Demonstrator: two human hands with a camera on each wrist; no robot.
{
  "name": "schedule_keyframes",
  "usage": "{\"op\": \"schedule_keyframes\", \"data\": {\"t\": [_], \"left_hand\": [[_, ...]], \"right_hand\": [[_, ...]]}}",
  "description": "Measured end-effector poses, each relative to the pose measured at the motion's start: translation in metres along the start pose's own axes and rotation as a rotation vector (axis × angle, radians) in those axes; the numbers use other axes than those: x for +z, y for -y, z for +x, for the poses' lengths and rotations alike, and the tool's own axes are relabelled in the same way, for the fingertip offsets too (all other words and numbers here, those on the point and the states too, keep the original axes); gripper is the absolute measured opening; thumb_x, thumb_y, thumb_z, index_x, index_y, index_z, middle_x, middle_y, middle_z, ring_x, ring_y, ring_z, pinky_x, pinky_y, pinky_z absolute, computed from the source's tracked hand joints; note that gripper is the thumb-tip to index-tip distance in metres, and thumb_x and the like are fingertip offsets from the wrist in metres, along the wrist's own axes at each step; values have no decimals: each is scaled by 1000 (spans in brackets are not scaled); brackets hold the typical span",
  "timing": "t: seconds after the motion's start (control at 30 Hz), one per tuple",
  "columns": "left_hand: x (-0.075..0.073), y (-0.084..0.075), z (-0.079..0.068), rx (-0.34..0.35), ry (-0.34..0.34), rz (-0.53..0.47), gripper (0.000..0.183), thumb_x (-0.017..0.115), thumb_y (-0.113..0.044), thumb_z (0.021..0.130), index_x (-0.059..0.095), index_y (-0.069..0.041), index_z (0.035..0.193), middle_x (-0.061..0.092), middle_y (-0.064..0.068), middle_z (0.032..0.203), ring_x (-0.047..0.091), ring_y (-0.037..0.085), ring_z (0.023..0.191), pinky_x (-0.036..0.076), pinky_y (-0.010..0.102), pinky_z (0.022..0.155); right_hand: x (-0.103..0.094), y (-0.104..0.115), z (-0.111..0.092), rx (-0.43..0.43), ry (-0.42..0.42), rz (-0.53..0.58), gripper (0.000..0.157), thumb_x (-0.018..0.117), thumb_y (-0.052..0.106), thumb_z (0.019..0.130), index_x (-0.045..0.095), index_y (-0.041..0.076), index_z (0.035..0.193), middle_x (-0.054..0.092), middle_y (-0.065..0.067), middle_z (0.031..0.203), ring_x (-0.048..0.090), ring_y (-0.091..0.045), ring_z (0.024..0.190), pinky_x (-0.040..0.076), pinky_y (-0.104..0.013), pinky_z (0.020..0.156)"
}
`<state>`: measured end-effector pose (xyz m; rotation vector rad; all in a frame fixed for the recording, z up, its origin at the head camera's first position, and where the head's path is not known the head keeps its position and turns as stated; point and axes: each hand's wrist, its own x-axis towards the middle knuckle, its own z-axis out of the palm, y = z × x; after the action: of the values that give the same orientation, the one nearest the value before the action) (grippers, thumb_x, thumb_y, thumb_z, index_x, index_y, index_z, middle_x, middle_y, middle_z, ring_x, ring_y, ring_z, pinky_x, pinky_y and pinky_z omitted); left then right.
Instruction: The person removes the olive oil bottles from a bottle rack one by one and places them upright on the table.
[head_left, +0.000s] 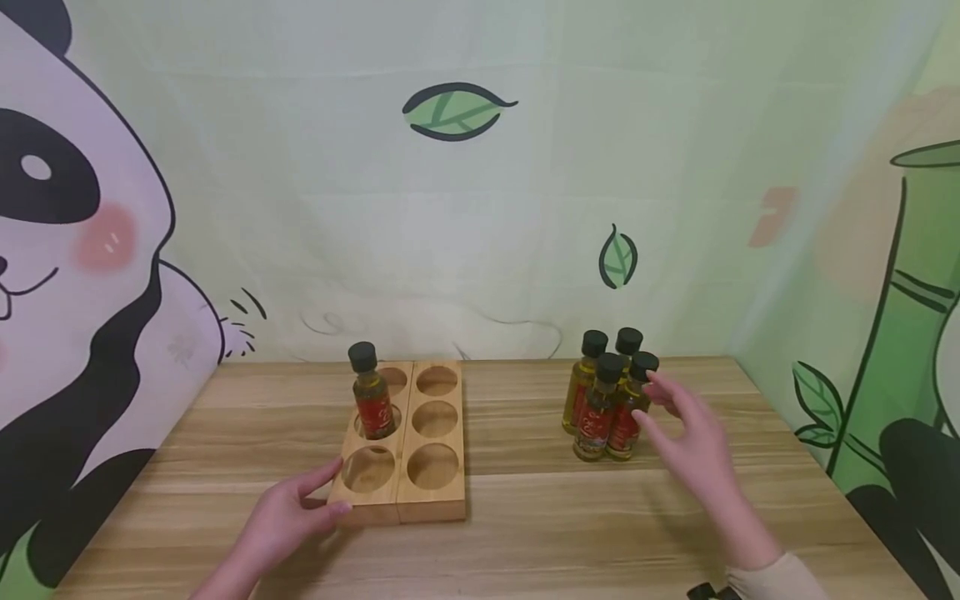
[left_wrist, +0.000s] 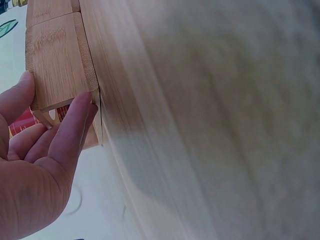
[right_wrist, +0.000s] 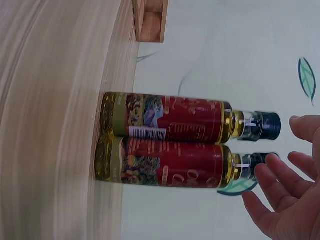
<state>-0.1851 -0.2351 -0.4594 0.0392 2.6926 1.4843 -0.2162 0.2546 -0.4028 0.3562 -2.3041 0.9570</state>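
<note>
A wooden holder with round holes in two columns lies on the table. One oil bottle, black-capped and red-labelled, stands in the left column's middle hole. With thumb and fingers, my left hand holds the holder's near left corner; in the left wrist view the fingers lie along its side. Several similar oil bottles stand grouped to the right. My right hand is beside them, fingers spread near the cap of the rightmost one. In the right wrist view, fingertips come right up to the black caps.
The wood-grain table meets a printed cloth backdrop with a panda and leaves behind the holder and bottles. Black caps show at the bottom edge, beside the right sleeve.
</note>
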Motion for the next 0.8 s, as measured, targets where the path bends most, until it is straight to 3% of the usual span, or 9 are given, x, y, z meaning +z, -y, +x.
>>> {"op": "schedule_keyframes", "data": {"t": [0.33, 0.57, 0.8], "left_hand": [[0, 0, 0, 2, -2, -10, 71, 84, -24, 81, 53, -3, 141, 48, 24, 144, 69, 30, 100, 60, 31, 74], [1, 0, 0, -4, 2, -10, 71, 84, -23, 81, 53, -3, 142, 47, 25, 144, 69, 30, 99, 60, 32, 72], [1, 1, 2, 2, 4, -7, 71, 84, -23, 81, 52, -2, 142, 46, 27, 144, 69, 31, 99, 60, 32, 71]], "right_hand": [[17, 20, -2, -182, 15, -55, 56, 83, -1, 77, 61, 2, 128, 69, -11, 107, 65, -26, 96, 55, -41, 77], [37, 31, -3, -198, 69, 3, 53, 83, 2, 78, 62, 2, 126, 67, -11, 107, 66, -27, 92, 58, -38, 62], [54, 41, -4, -227, 113, 23, 55, 83, 7, 79, 61, 5, 129, 67, -8, 115, 64, -23, 104, 56, -43, 83]]}}
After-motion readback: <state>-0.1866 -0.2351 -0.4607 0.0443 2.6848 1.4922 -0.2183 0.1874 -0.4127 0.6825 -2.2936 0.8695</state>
